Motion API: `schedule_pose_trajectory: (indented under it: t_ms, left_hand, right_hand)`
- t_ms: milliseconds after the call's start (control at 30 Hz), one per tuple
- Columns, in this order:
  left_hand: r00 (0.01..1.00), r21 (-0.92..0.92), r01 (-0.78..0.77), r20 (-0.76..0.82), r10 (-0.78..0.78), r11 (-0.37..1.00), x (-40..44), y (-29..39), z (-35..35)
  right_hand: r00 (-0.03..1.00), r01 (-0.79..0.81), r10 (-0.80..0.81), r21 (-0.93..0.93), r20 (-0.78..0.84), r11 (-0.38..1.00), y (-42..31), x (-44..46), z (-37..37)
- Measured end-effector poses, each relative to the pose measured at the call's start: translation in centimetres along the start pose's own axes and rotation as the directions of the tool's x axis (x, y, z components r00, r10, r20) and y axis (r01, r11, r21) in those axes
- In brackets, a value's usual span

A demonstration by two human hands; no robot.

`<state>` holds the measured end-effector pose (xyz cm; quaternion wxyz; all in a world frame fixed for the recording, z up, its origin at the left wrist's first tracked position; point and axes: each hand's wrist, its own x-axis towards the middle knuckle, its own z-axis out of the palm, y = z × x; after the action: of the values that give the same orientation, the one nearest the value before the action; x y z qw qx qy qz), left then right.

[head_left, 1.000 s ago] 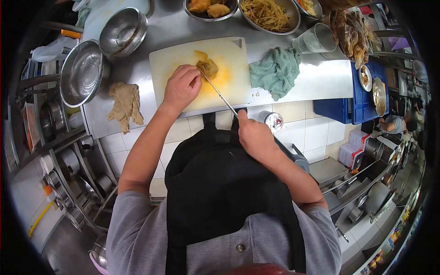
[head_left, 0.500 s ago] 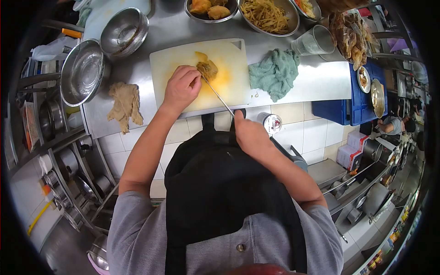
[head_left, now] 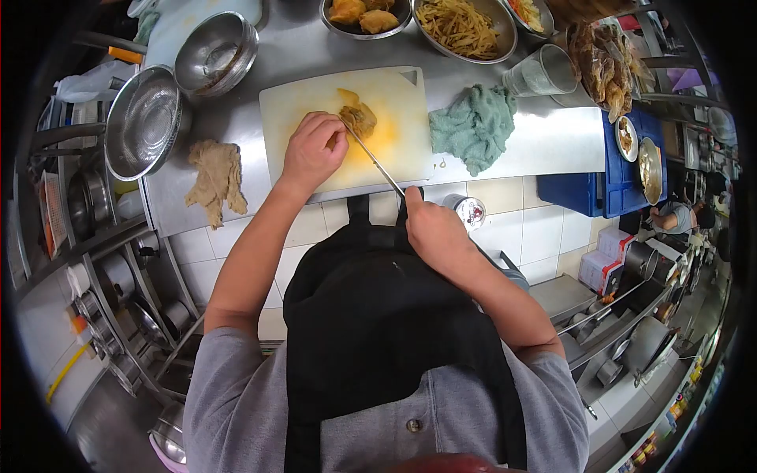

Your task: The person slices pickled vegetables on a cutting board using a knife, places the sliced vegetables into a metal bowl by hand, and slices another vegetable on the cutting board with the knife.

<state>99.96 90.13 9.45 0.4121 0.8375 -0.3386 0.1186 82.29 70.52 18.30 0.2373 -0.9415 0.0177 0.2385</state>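
Observation:
On a white cutting board with yellow stains lies a brownish-yellow piece of food. My left hand rests on the board with its fingers curled beside the food; whatever is under the fingers is hidden. A knife is in my right hand, which is closed round its handle at the board's front edge. The blade slants up and left, its tip end between my left fingertips and the food. A green cloth lies right of the board, a tan cloth to its left.
Metal bowls stand at the left. Behind the board are a bowl of orange pieces and a bowl of yellow strips. A clear container and a blue crate are at the right. Another person is far right.
My right hand and the knife handle have shifted slightly back and forth near the board's front edge. My left hand has stayed by the food.

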Motion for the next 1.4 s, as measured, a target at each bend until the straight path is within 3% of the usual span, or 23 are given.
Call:
schedule_pose_trajectory:
  t_ms: [233, 567, 767, 833, 1267, 1333, 1367, 1400]
  left_hand:
    - [1.0, 0.015, 0.02, -0.003, -0.02, 1.0, 0.1, 0.5, 0.0]
    - [1.0, -0.003, 0.013, 0.024, -0.013, 1.0, 0.2, 0.1, -0.3]
    - [0.951, -0.112, 0.205, 0.257, -0.171, 0.972, 2.0, -0.2, -1.9]
    - [0.951, -0.032, 0.018, 0.309, -0.007, 0.999, 2.5, -0.8, -2.1]
    - [0.874, 0.0, -0.107, 0.477, 0.094, 0.994, 4.6, -0.9, -3.7]
    - [0.756, 0.026, -0.026, 0.655, 0.003, 0.999, 5.2, -0.8, -4.8]
    - [0.756, 0.026, -0.025, 0.655, 0.002, 0.999, 5.9, -0.4, -5.5]
    - [0.642, 0.11, 0.069, 0.756, -0.129, 0.992, 6.7, 0.0, -6.4]
  right_hand:
    - [1.0, 0.007, -0.007, 0.018, -0.013, 1.0, -1.1, 3.9, 0.1]
    - [0.999, -0.046, 0.046, 0.016, 0.009, 0.999, 1.9, -2.4, 2.2]
    - [0.997, -0.056, 0.063, 0.14, -0.047, 0.989, 2.2, -3.8, 0.6]
    - [0.996, -0.063, 0.072, 0.142, -0.056, 0.988, 2.5, -3.4, 0.7]
    - [0.993, -0.048, 0.067, 0.178, -0.099, 0.983, 2.1, -2.5, 0.4]
    - [0.995, -0.041, 0.057, 0.173, -0.086, 0.984, 1.7, -2.3, 0.1]
    - [0.996, -0.036, 0.049, 0.169, -0.072, 0.985, 1.6, -2.2, 0.0]
    - [0.997, -0.035, 0.047, 0.169, -0.068, 0.985, 1.6, -2.1, 0.0]
